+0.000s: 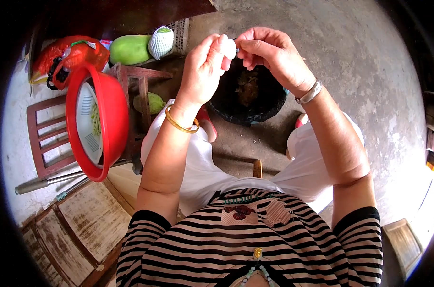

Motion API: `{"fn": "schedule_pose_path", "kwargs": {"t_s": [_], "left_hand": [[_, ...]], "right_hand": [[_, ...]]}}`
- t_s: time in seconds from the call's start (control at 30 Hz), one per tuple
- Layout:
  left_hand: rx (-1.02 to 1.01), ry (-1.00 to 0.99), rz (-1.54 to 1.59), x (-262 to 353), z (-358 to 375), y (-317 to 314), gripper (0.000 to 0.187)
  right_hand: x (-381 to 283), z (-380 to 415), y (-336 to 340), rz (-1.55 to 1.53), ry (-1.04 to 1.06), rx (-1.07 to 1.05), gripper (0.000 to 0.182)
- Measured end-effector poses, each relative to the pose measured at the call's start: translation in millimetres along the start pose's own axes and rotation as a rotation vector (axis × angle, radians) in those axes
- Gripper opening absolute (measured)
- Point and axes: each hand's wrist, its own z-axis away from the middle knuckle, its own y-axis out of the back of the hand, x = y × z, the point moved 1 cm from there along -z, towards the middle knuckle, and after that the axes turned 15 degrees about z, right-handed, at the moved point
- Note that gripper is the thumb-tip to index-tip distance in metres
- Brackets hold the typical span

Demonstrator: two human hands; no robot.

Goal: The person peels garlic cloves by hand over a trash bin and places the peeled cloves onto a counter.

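My left hand (205, 69), with a gold bangle at the wrist, is closed. Its thumb and fingers pinch a small white rounded piece (231, 49), too small to name for certain. Close beside it, my right hand (272, 55) has its thumb and forefinger pinched together at the edge of the white piece. A tiny greyish bit shows at those fingertips, but I cannot make out what it is. Both hands are over a black-lined bin (248, 112) with brownish scraps inside, standing on the floor between my feet.
On the left, a red basin (116, 129) holding a white basket (88, 119) of pale green pieces rests on a wooden chair (35, 134). Behind it are a red plastic bag (85, 52), a large green gourd (130, 49) and a net-wrapped fruit (161, 44). A round green vegetable (152, 103) sits lower.
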Motion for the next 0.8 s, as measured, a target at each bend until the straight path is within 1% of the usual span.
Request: {"fn": "schedule_pose_path", "kwargs": {"t_s": [0.07, 0.13, 0.17, 0.27, 0.37, 0.47, 0.5, 0.6, 0.67, 0.8], "left_hand": [[0.0, 0.088, 0.105, 4, 1, 0, 0.03], [0.014, 0.206, 0.266, 7, 1, 0, 0.031], [-0.014, 0.231, 0.334, 7, 0, 1, 0.029], [0.075, 0.218, 0.184, 9, 0, -2, 0.029], [0.091, -0.084, -0.34, 1, -1, -5, 0.029], [0.082, -0.185, -0.465, 2, 0, -6, 0.03], [0.079, -0.254, -0.51, 2, -1, -6, 0.028], [0.103, -0.239, -0.557, 4, -1, -7, 0.026], [0.122, -0.235, -0.514, 5, -1, -7, 0.025], [0.131, -0.231, -0.472, 5, -2, -7, 0.024]], "right_hand": [[-3, 1, 0, -0.075, -0.046, -0.017, 0.015], [-1, 0, 1, -0.102, -0.046, -0.029, 0.015], [0, 0, 1, -0.116, -0.046, -0.036, 0.015], [1, 0, 0, -0.018, -0.007, -0.037, 0.015], [-1, 1, -4, 0.21, 0.048, 0.018, 0.019], [4, -1, -4, 0.275, 0.063, 0.055, 0.022], [6, -1, -4, 0.289, 0.076, 0.065, 0.022], [8, -1, -4, 0.329, 0.097, 0.097, 0.022], [8, 0, -4, 0.357, 0.084, 0.118, 0.022], [9, 0, -4, 0.418, 0.131, 0.147, 0.02]]}}
